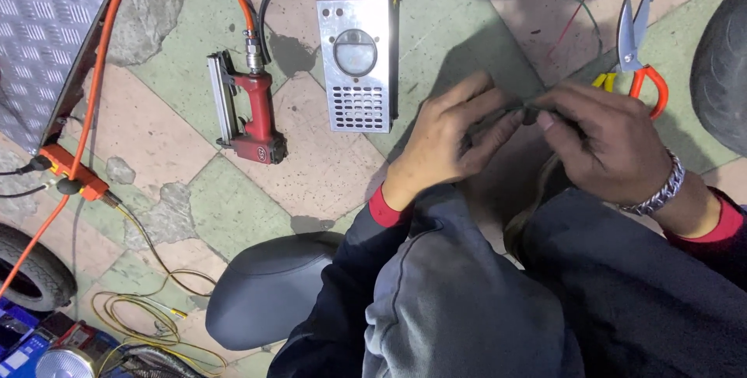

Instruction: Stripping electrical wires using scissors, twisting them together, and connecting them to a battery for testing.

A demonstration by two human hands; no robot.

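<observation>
Dark, thin cable (523,107) is pinched between both hands at the centre of the view, above the person's knees. Left hand (447,141): fingers curled, thumb and forefinger closed on the cable end from its own side. Right hand (599,141): fingers bent inward, fingertips (545,120) closed on the same cable, meeting the left hand's fingertips. A metal chain bracelet (660,190) sits on the right wrist; red cuffs show at both wrists under dark sleeves. From the pinch point the cable runs down between the knees and is lost in shadow there.

Just beyond the right hand, orange-handled snips (638,43) lie on the floor, blades open and pointing away. Beyond the left hand, near but not touching, lies a silver metal box (356,63) with a round dial and a vent grille, with black and yellow leads at its far end. Further out on the left-hand side lies a red pneumatic stapler (247,110), coupled to an orange hose (101,59). Well out to that side, an orange connector block (71,169) rests by a checker-plate panel (39,28). Near the left elbow is a dark grey seat cushion (268,292), with loose yellow wire (148,320) beside it. Floor (233,207): worn pink and green tiles.
</observation>
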